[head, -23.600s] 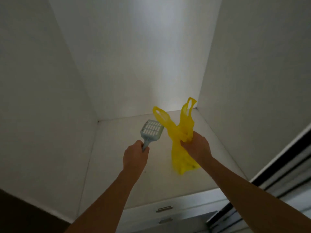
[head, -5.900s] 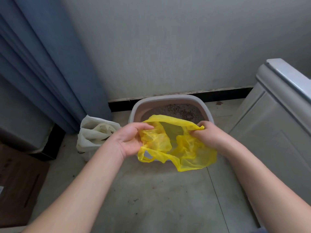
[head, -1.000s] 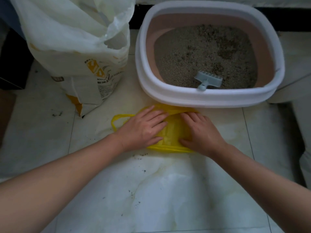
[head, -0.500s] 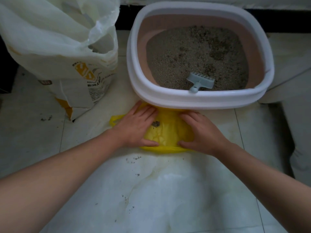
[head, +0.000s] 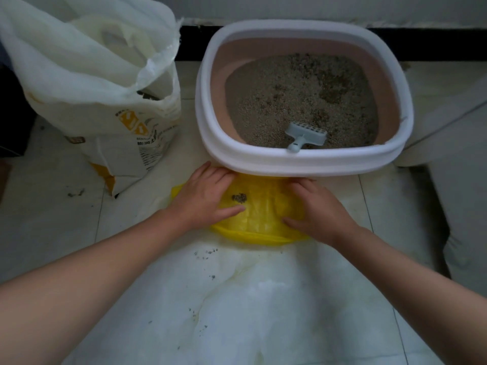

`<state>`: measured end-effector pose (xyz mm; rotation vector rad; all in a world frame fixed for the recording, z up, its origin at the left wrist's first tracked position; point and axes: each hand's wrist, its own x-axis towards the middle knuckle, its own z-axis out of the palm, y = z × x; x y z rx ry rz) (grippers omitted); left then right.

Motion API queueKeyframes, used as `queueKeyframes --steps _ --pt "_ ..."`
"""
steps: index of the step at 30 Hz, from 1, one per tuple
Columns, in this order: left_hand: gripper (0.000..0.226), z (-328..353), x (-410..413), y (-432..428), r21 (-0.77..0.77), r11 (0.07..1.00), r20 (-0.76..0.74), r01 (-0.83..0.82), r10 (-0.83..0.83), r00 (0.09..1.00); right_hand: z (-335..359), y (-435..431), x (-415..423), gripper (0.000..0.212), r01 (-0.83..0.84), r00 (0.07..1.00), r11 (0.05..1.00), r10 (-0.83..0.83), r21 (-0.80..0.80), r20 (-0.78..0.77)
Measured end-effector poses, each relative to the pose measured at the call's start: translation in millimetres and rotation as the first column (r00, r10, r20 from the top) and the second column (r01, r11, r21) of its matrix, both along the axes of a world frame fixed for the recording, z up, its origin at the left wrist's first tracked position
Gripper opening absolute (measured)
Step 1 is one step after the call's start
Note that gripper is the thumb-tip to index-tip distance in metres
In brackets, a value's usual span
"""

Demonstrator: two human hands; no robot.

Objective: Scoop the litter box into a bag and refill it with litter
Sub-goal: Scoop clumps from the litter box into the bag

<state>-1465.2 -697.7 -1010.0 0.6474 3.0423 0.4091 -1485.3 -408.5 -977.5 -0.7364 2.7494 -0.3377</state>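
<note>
A yellow plastic bag (head: 266,206) lies spread on the floor tiles just in front of the litter box (head: 303,162), with a small dark clump on it. My left hand (head: 205,197) presses flat on the bag's left side and my right hand (head: 316,209) presses flat on its right side, fingers straight. The white-rimmed litter box holds grey litter with darker clumps. A pale blue slotted scoop (head: 305,135) lies in the litter near the front wall, handle towards me.
A big white sack of litter (head: 105,101) stands open at the left of the box. A dark baseboard (head: 192,43) runs along the wall behind. A white cabinet (head: 461,154) sits at the right. Crumbs of litter dot the tiles.
My hands have slid apart across the yellow bag, spreading it wider under the box's front edge. The view has shifted slightly.
</note>
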Motion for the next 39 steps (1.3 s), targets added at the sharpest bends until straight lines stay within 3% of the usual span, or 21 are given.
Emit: queueKeyframes --steps 8,14,18,23,28,33,37,39 --pt "0.048 25.1 4.2 6.4 0.197 0.971 -0.093 -0.133 0.153 0.984 30.7 -6.8 6.9 0.046 0.047 0.994 0.980 -0.065 -0.195 -0.090" --pt "0.032 57.9 -7.1 12.4 0.309 0.933 -0.169 -0.185 0.245 0.955 61.2 -19.5 -2.6 0.017 0.136 0.957 0.918 -0.219 -0.374 -0.190" --pt "0.034 75.9 -31.9 18.7 0.222 0.967 -0.271 -0.121 0.181 0.945 73.7 -24.3 -21.1 0.025 0.195 0.921 0.889 -0.311 -0.413 -0.235" --pt "0.037 80.2 -58.5 22.8 0.119 0.992 -0.261 0.041 -0.009 0.965 74.1 -28.4 -43.6 0.056 0.205 0.925 0.934 -0.282 -0.292 -0.253" --pt "0.042 89.5 -72.2 21.1 0.035 0.991 -0.239 0.127 -0.115 0.964 74.8 -30.3 -55.1 0.042 0.183 0.965 0.974 -0.204 -0.133 -0.166" --pt "0.033 73.6 -59.1 25.1 0.091 0.995 -0.367 0.033 0.002 0.930 79.2 -26.5 -58.8 0.029 0.213 0.971 0.944 -0.233 -0.251 -0.051" --pt "0.036 62.8 -60.6 23.3 0.076 0.997 -0.459 0.029 0.009 0.888 84.9 -13.8 -69.2 0.017 0.357 0.888 0.825 -0.446 -0.437 -0.117" --pt "0.038 61.2 -59.0 24.4 0.073 0.997 -0.463 0.014 0.021 0.886 92.9 -4.4 -79.8 0.015 0.441 0.839 0.773 -0.536 -0.457 -0.098"
